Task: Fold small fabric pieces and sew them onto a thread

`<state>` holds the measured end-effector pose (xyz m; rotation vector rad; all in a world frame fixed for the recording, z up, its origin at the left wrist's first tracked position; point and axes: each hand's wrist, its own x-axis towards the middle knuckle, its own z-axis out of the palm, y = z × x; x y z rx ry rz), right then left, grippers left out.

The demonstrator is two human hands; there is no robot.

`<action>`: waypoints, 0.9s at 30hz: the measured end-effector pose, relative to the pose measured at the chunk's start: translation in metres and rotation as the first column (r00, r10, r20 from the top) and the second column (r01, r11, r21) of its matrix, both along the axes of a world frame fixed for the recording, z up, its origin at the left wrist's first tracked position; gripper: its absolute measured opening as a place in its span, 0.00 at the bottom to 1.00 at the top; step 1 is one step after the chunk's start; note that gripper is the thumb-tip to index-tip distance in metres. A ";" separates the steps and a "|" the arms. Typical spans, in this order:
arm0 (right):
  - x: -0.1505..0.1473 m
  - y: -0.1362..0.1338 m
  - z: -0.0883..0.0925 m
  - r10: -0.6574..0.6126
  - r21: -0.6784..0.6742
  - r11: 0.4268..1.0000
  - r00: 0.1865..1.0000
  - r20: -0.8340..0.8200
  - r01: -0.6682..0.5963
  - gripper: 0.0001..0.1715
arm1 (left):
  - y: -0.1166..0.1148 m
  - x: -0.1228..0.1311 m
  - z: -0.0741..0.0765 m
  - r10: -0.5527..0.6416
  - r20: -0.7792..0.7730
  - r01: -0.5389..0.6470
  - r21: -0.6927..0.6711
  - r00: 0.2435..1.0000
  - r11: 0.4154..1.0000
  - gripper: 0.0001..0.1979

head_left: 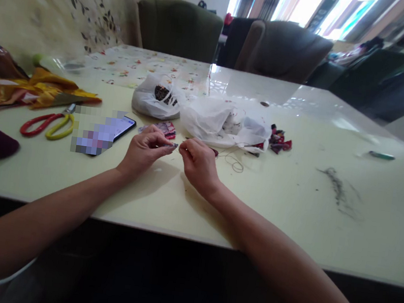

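Observation:
My left hand (146, 148) is pinched shut on a small dark piece (171, 145) at its fingertips, just above the pale table (292, 203). My right hand (197, 162) is closed in a pinch right beside it, fingertips almost touching the left ones; what it holds is too small to name. A thin loop of thread (235, 164) lies on the table just right of my right hand. Red and dark small pieces (280, 141) lie in a pile behind, next to a crumpled white plastic bag (224, 122).
A second white bag with dark contents (159, 98) sits behind my hands. A phone (105, 134), red-and-yellow scissors (47, 123) and yellow cloth (35, 89) lie at the left. Dark debris (337, 186) and a green lighter (382, 155) lie at the right. Chairs stand behind the table.

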<state>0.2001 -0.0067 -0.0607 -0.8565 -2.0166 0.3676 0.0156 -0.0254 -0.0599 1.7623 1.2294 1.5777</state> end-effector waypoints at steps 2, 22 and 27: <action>0.000 0.000 -0.001 0.002 0.004 1.000 1.000 0.003 -0.002 0.11 | 0.000 0.000 0.000 -0.003 -0.006 0.003 -0.002 1.000 1.000 0.05; 0.000 0.002 0.002 0.004 -0.060 0.998 0.995 -0.100 -0.010 0.10 | -0.003 0.004 0.004 0.010 0.013 -0.010 -0.042 1.000 0.999 0.11; 0.001 0.002 0.003 0.021 -0.029 0.999 0.997 -0.079 -0.024 0.11 | -0.003 0.005 0.005 -0.010 0.058 0.015 -0.081 0.998 0.997 0.12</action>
